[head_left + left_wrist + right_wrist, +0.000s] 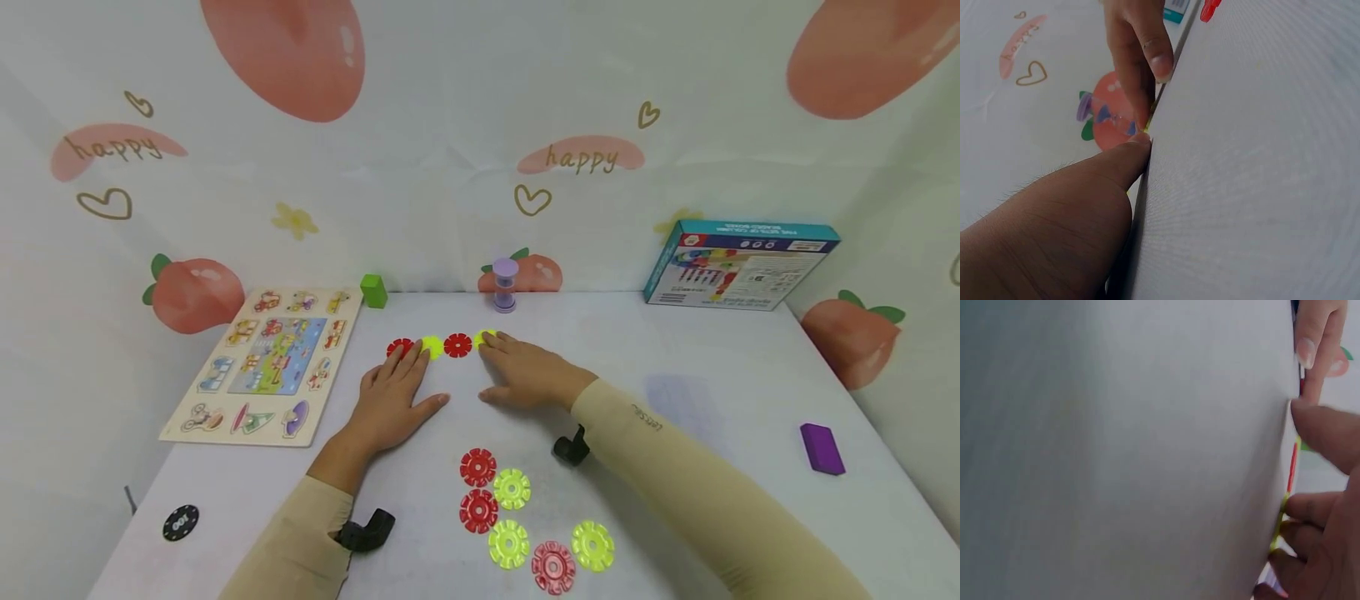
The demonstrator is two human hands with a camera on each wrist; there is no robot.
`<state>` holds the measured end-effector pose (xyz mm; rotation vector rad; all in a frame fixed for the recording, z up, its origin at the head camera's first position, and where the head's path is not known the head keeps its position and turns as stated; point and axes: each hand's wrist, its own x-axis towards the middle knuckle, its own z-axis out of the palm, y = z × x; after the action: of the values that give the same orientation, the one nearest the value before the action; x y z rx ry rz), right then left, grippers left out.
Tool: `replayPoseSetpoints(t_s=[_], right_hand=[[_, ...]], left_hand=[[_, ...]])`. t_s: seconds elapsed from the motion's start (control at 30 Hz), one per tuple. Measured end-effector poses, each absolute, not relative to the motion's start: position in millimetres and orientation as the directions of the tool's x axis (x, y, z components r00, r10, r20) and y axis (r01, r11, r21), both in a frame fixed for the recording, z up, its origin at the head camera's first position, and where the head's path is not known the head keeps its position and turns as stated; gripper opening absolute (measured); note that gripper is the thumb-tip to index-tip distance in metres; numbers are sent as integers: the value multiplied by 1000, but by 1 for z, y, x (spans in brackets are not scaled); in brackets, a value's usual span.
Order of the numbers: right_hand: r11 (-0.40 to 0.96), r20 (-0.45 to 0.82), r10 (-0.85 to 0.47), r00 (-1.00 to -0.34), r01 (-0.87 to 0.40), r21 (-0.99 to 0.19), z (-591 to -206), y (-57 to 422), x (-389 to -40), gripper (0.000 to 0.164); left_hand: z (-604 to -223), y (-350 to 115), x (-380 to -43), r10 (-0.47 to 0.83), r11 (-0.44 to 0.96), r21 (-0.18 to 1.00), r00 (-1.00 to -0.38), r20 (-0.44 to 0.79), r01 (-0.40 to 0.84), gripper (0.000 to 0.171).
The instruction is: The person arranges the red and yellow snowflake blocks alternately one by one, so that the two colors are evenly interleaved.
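Four notched plastic discs lie in a row across the middle of the table, red and yellow by turns. My left hand (pixel 390 408) lies with straight fingers, its fingertips on the left red disc (pixel 397 344) and at the edge of a yellow disc (pixel 432 347). Beside that, another red disc (pixel 457 345) lies uncovered between the hands. My right hand (pixel 528 371) rests its outstretched fingertips on the right yellow disc (pixel 486 337), hiding most of it. In the right wrist view, fingers (pixel 1313 509) meet the thin yellow edge. Both thumbs point inward, apart from each other.
Nearer me lie several loose discs, red (pixel 477 467) and yellow (pixel 592 546). A wooden puzzle board (pixel 330 417), green block (pixel 373 292), purple hourglass (pixel 505 286) and box (pixel 738 265) stand around the back. A black chip (pixel 181 522) is left, a purple block (pixel 822 448) right.
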<state>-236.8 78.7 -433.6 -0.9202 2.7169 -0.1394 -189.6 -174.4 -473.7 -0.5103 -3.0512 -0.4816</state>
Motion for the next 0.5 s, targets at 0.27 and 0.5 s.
replayPoseSetpoints(t_s=[0.27,0.5], right_hand=[[772,-228,-635,-738,-590,-237,-434,83,-240,87],[777,-242,-628,-739,-582,-241,-436,84,-242,90]], left_hand=[[-475,-175,-190,312,904,291,-948,55,315,86],[-473,-175,-190,314,900,300,-948,55,315,85]])
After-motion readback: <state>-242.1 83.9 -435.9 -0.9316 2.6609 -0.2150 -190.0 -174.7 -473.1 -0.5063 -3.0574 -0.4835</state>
